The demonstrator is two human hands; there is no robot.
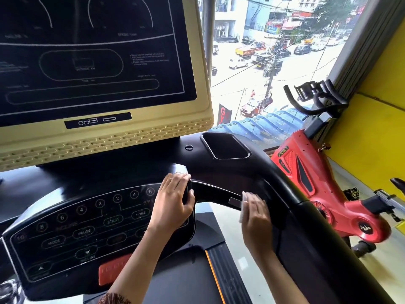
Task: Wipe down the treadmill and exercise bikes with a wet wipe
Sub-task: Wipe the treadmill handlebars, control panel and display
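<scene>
Firstly, the left hand [173, 200] curls round the edge of the glossy black treadmill control panel [65, 233], bracing. The right hand [256, 216], fingers flat, presses the white wet wipe [242, 208] on the curved black handrail [210, 191]. Best: long, firm strokes along it.

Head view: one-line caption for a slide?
Right hand presses a wet wipe on the treadmill handlebar; left hand grips the console edge; red exercise bike alongside.

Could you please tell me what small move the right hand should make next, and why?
Probably slide the right hand and the wet wipe under it leftward along the black handlebar, toward the left hand gripping the control panel edge: the wipe covers only the bar's right end.
</scene>
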